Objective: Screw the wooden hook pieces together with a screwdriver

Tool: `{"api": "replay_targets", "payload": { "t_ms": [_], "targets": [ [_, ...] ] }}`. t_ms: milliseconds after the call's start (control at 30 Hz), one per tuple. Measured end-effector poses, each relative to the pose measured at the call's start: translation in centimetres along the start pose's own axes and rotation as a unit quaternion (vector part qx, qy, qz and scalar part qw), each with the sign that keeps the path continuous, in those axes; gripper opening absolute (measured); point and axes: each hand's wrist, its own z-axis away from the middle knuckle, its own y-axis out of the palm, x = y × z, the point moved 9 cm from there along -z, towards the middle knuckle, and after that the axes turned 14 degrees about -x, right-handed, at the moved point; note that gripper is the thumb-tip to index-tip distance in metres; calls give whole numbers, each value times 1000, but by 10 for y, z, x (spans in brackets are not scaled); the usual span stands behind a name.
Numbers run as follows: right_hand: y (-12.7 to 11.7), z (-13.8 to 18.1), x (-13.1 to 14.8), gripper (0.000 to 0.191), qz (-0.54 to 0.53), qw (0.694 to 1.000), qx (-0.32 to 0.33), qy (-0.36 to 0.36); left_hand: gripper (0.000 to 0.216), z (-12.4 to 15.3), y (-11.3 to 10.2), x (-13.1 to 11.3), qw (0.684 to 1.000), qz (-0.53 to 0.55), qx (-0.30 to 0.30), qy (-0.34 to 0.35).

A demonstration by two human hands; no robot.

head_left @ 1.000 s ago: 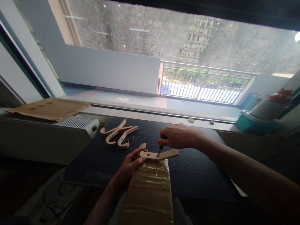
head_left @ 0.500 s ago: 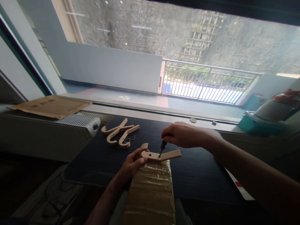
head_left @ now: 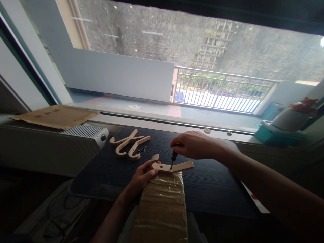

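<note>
A pale wooden hook [head_left: 182,166] lies across the end of a tape-wrapped cardboard block [head_left: 162,206]. My left hand [head_left: 143,175] grips its curled end, thumb on the near side. My right hand [head_left: 188,144] is closed around the dark handle of a screwdriver [head_left: 173,157], held upright from above. Its tip meets the hook at a hole near the bend; whether a screw sits there is too small to tell. Another hole in the hook shows nearer the curl. Several more wooden hooks [head_left: 136,147] lie on the dark table beyond my left hand, with small screws [head_left: 142,150] beside them.
The dark table [head_left: 210,189] stands against a window sill [head_left: 182,127] holding a small tape roll [head_left: 207,130]. At left, a brown envelope [head_left: 55,116] rests on a white radiator [head_left: 86,131]. A teal container [head_left: 278,133] stands at right. Cables [head_left: 57,219] lie below left.
The whole view has shifted slightly. My right hand and the screwdriver stay over the same hole, and my left hand keeps its hold on the hook.
</note>
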Motion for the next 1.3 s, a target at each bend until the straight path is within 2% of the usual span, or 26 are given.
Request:
{"api": "replay_targets", "payload": {
  "t_ms": [100,200,467,700,767,933,1033,1133,1300],
  "targets": [
    [0,3,6,28,-29,999,5,-32,35,-1,0,1,1000,-1,3,1],
    [2,4,4,27,-33,999,4,-32,35,-2,-1,2,1000,-5,1,0],
    [12,5,-19,30,-25,999,-19,39,37,-3,-1,2,1000,-11,1,2],
    [9,4,-16,35,31,996,-34,79,35,-2,-1,3,1000,-4,3,3],
    [5,4,-11,32,30,997,-28,65,35,-2,-2,3,1000,-4,2,5],
    [2,4,5,25,-11,1000,-13,-23,36,-2,-2,3,1000,-12,1,2],
    [6,4,5,23,-23,999,-7,-36,36,-2,-3,4,1000,-13,-1,-2],
    [9,2,-1,22,-30,999,-12,-25,36,-3,-3,5,1000,-8,-1,-5],
    [15,-2,-12,25,-28,999,-10,35,35,-4,-1,6,1000,1,5,-10]
  ]
}}
